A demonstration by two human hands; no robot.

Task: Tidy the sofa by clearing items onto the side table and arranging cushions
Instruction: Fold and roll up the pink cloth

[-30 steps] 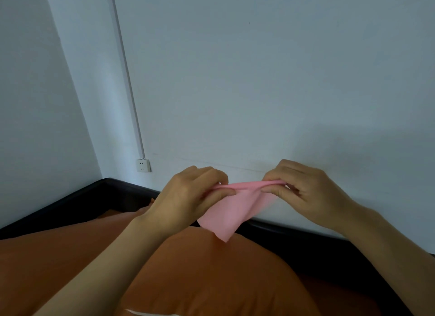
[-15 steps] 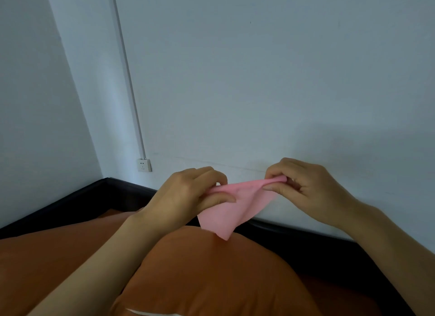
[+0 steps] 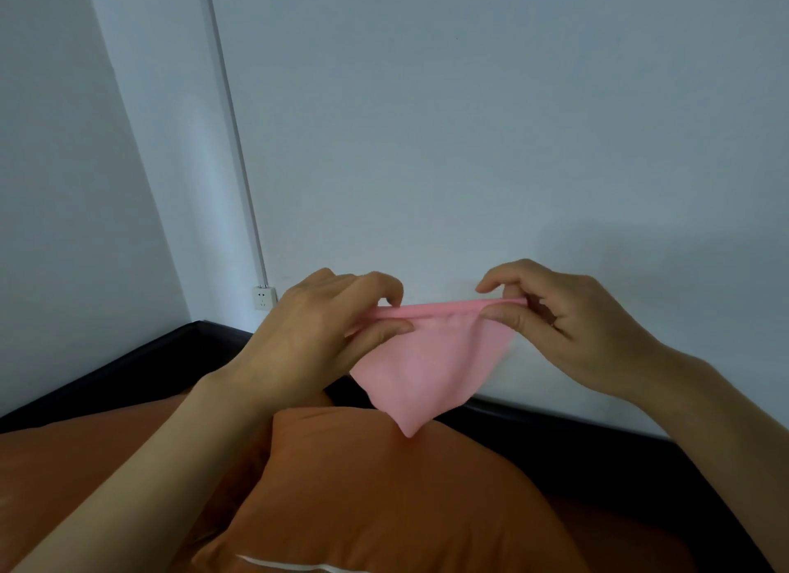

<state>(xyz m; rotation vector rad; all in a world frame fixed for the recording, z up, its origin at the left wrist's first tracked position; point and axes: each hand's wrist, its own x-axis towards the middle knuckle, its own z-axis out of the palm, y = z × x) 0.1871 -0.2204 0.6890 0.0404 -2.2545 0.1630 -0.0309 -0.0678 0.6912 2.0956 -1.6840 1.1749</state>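
Hands meet at the frame's centre: the left hand [image 3: 316, 338] and the right hand [image 3: 568, 325] each pinch an end of the folded top edge of a thin pink cloth [image 3: 431, 363], its soft triangular point hanging over a plump orange cushion [image 3: 384, 500]. Behind runs a smooth black sofa edge [image 3: 597, 436], possibly leather.

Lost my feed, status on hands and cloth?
Left hand and right hand both pinching pink cloth. Cloth held above orange cushion. Nothing obstructing.
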